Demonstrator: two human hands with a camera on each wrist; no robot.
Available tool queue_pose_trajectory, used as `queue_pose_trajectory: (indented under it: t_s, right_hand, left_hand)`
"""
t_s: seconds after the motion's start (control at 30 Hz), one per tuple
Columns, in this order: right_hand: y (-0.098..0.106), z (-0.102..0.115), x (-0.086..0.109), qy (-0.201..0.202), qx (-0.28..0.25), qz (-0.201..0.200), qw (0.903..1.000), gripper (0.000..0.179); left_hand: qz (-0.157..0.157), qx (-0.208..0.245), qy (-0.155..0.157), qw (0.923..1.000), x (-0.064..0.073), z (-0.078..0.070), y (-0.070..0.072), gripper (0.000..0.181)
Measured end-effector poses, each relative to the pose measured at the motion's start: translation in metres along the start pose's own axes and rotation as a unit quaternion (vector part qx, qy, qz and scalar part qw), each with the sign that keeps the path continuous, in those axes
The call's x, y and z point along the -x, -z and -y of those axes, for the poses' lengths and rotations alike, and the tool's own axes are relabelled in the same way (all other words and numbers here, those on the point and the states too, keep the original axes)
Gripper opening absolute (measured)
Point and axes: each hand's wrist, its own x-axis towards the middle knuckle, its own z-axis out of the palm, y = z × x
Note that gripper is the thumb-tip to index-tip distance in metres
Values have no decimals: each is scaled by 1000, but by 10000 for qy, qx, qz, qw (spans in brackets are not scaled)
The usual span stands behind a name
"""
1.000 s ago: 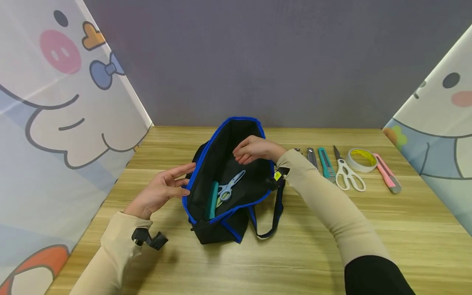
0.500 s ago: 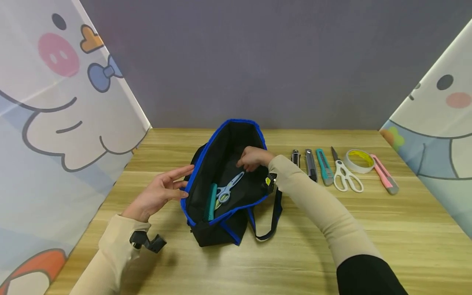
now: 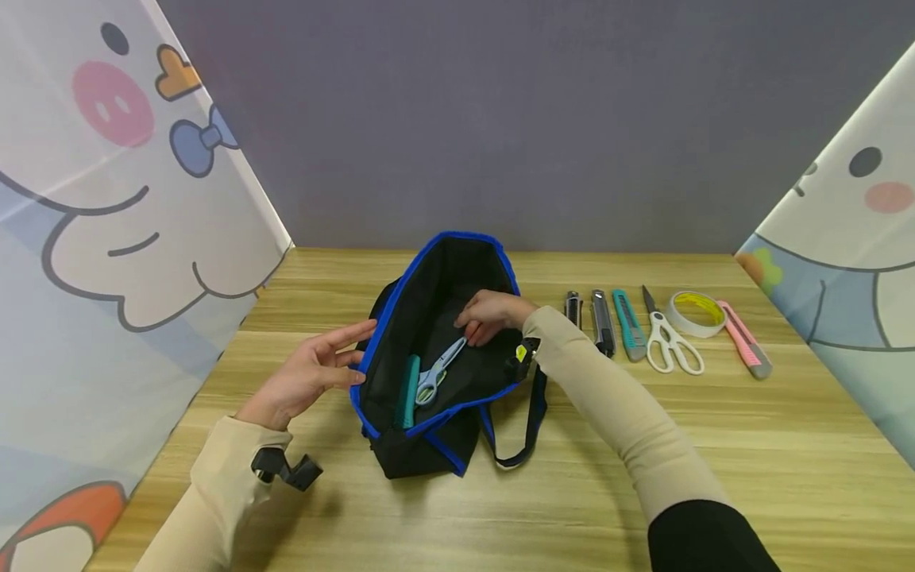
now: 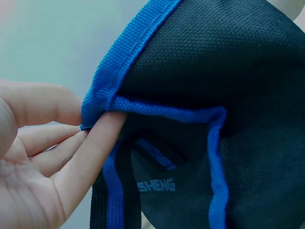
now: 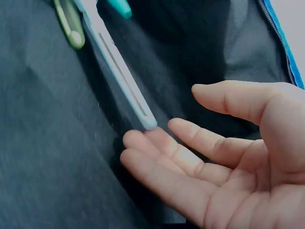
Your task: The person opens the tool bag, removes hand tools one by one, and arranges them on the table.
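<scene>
A black bag with blue trim (image 3: 391,310) stands wide-mouthed on the table. My left hand (image 3: 309,373) pinches its left rim between thumb and fingers; in the left wrist view the blue edging (image 4: 102,86) runs between them. My right hand (image 3: 496,311) is inside the bag, thumb apart and fingers loosely bent. Its fingertips meet the tip of the light-blue scissors (image 5: 121,69), which lie on the bag's floor, handles toward the near left. Beside them are a long teal object (image 3: 410,391) and a green loop (image 5: 71,26), partly covered by the scissors.
Right of the bag lie, in a row, a small dark cutter (image 3: 573,307), a grey cutter (image 3: 603,322), a teal cutter (image 3: 629,325), white-handled scissors (image 3: 670,343), a tape roll (image 3: 689,324) and a pink cutter (image 3: 745,338). A strap (image 3: 534,429) loops out in front.
My right hand has reached deeper into the bag, down to the scissors' tip. The light-blue scissors have slid slightly toward the near left. My left hand keeps its place on the rim.
</scene>
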Motion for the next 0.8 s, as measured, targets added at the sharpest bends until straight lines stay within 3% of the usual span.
queue_pose_trajectory:
  t_s: [0.17,0.3,0.43,0.57,0.8]
  right_hand:
    - [-1,-2,-1,496,-744,288,9956,34]
    - [-6,-2,-1,1005,-1332,485,9848,40]
    - [-13,-2,-2,1254,-1906,569,9720,44]
    - [-19,-1,-1,1387,-2360,523,9604,43]
    - [-22,-2,2,1543,-2617,106,9527,39]
  left_hand:
    - [6,20,-23,10000,0,1,-1,72]
    - [10,54,-41,10000,0,1,-2,72]
    - [-16,21,-28,10000,0,1,-2,72]
    - [-28,10,-11,10000,0,1,-2,72]
    - [-71,-7,17,10000,-1,1,-2,73]
